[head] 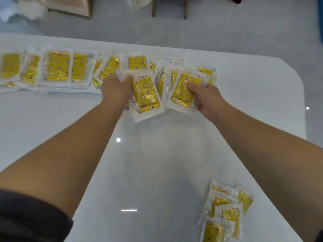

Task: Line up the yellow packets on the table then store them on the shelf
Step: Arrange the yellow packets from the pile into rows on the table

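Several yellow packets in clear wrappers lie in an overlapping row (pixel 59 69) along the far side of the white table (pixel 157 163). My left hand (pixel 116 90) grips the top corner of one yellow packet (pixel 146 95) at the middle of the row. My right hand (pixel 206 98) pinches another yellow packet (pixel 183 92) just to the right of it. A loose pile of yellow packets (pixel 225 213) sits at the near right of the table.
The table's rounded right edge (pixel 303 95) drops to a grey floor. Beyond the far edge stand wooden chair legs (pixel 186 7) and a wooden frame (pixel 70 7). No shelf is in view.
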`<state>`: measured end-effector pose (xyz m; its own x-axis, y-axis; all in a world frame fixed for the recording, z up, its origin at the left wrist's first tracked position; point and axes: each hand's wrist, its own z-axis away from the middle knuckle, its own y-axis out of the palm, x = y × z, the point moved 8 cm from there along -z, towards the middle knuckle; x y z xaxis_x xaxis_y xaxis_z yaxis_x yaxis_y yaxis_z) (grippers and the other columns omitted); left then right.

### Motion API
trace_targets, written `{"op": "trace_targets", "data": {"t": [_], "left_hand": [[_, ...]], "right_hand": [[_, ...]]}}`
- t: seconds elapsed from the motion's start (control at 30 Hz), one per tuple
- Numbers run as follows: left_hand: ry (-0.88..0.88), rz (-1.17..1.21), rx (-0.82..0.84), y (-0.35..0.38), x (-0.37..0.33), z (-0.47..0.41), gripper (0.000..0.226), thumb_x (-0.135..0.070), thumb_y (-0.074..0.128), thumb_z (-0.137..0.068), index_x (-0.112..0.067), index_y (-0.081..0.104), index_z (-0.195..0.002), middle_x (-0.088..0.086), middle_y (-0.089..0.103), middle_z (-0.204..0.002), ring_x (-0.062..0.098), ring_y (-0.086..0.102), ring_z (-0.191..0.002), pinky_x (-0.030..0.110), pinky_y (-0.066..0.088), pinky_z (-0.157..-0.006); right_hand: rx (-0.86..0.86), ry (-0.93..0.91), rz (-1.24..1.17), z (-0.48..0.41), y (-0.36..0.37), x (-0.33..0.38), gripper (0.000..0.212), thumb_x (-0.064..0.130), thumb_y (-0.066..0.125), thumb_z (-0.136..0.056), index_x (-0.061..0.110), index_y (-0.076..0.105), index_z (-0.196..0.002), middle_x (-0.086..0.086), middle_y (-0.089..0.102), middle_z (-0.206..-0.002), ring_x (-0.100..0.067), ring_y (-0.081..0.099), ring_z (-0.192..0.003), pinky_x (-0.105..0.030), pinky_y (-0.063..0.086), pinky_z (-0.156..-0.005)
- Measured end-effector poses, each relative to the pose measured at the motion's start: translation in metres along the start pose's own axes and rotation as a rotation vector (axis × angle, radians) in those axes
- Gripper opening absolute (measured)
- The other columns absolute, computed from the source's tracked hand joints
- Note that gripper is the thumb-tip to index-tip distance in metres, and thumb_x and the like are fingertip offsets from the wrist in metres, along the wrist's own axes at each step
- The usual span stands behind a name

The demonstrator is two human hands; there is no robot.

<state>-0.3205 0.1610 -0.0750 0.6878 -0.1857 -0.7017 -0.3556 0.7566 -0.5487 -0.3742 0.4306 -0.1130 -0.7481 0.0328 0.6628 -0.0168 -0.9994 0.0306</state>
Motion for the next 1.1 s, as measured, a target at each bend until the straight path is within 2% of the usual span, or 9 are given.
{"op": "trace_targets", "data": {"t": [0.17, 0.3, 0.43, 0.6, 0.77, 0.87, 0.93, 1.03, 1.1], "left_hand": [[0.062, -0.236, -0.038, 0.016, -0.035, -0.064, 0.043, -0.044, 0.063, -0.086, -0.006, 0.063, -0.108, 0.012, 0.065, -0.107, 0.03, 0.062, -0.102, 0.041, 0.054, -0.084], [0.021, -0.225, -0.049, 0.022, -0.036, -0.082, 0.042, -0.043, 0.057, -0.089, -0.007, 0.063, -0.108, 0.011, 0.065, -0.106, 0.031, 0.063, -0.097, 0.039, 0.055, -0.08], [0.117, -0.356, -0.117, 0.0, -0.044, -0.08, 0.042, -0.032, 0.037, -0.1, 0.001, 0.061, -0.11, 0.019, 0.064, -0.111, 0.035, 0.058, -0.105, 0.035, 0.039, -0.074], [0.134, -0.379, -0.294, -0.072, -0.03, -0.08, 0.038, -0.023, 0.03, -0.102, -0.001, 0.061, -0.1, 0.016, 0.058, -0.094, 0.033, 0.055, -0.093, 0.032, 0.031, -0.07], [0.099, -0.292, -0.375, -0.143, 0.005, -0.087, 0.038, -0.022, 0.031, -0.099, 0.003, 0.06, -0.096, 0.022, 0.057, -0.093, 0.034, 0.052, -0.087, 0.039, 0.034, -0.072], [0.066, -0.27, -0.381, -0.188, 0.032, -0.096, 0.034, -0.025, 0.032, -0.099, -0.004, 0.054, -0.085, 0.016, 0.052, -0.086, 0.026, 0.044, -0.08, 0.033, 0.029, -0.067], [0.048, -0.232, -0.359, -0.22, 0.049, -0.112, 0.031, -0.026, 0.033, -0.099, -0.007, 0.054, -0.086, 0.013, 0.051, -0.086, 0.023, 0.044, -0.081, 0.035, 0.032, -0.069], [0.052, -0.217, -0.3, -0.264, 0.066, -0.147, 0.033, -0.025, 0.035, -0.099, -0.004, 0.055, -0.084, 0.012, 0.052, -0.082, 0.023, 0.045, -0.08, 0.035, 0.037, -0.071], [0.068, -0.222, -0.257, -0.287, 0.074, -0.167, 0.034, -0.024, 0.036, -0.098, -0.005, 0.048, -0.072, 0.009, 0.046, -0.069, 0.023, 0.042, -0.074, 0.033, 0.032, -0.065]], "right_hand": [[-0.201, -0.149, 0.265, -0.033, 0.016, 0.036, 0.019, 0.02, 0.075, -0.081, 0.018, 0.056, -0.08, -0.001, 0.066, -0.088, -0.022, 0.068, -0.091, -0.039, 0.055, -0.087], [-0.34, -0.261, 0.645, -0.035, 0.017, 0.049, 0.032, 0.033, 0.071, -0.083, 0.007, 0.064, -0.1, -0.006, 0.067, -0.098, -0.024, 0.065, -0.092, -0.039, 0.053, -0.085], [-0.382, -0.301, 0.635, -0.022, 0.011, 0.055, 0.03, 0.032, 0.065, -0.089, 0.01, 0.061, -0.109, -0.001, 0.064, -0.101, -0.017, 0.062, -0.086, -0.028, 0.052, -0.071], [-0.194, -0.256, 0.47, -0.001, 0.026, 0.053, 0.013, 0.024, 0.056, -0.097, 0.017, 0.06, -0.107, -0.001, 0.067, -0.104, -0.019, 0.066, -0.095, -0.039, 0.055, -0.087], [0.021, -0.168, 0.536, 0.018, 0.095, 0.043, 0.012, 0.017, 0.053, -0.097, 0.01, 0.058, -0.106, -0.012, 0.062, -0.099, -0.023, 0.059, -0.086, -0.03, 0.051, -0.064], [0.124, -0.161, 0.54, 0.033, 0.16, 0.036, 0.012, 0.015, 0.058, -0.094, 0.008, 0.061, -0.103, -0.018, 0.061, -0.091, -0.021, 0.056, -0.079, -0.029, 0.051, -0.064], [0.129, -0.198, 0.57, 0.041, 0.204, 0.033, 0.014, 0.019, 0.062, -0.092, 0.005, 0.063, -0.096, -0.011, 0.055, -0.079, -0.017, 0.049, -0.068, -0.017, 0.043, -0.052], [0.087, -0.225, 0.575, 0.044, 0.27, 0.023, 0.03, 0.022, 0.062, -0.092, -0.007, 0.062, -0.097, -0.017, 0.056, -0.079, -0.017, 0.047, -0.07, -0.023, 0.038, -0.061], [0.074, -0.222, 0.575, 0.044, 0.313, 0.011, 0.023, 0.021, 0.057, -0.094, 0.001, 0.058, -0.083, -0.016, 0.053, -0.074, -0.016, 0.044, -0.065, -0.026, 0.035, -0.061]]}}
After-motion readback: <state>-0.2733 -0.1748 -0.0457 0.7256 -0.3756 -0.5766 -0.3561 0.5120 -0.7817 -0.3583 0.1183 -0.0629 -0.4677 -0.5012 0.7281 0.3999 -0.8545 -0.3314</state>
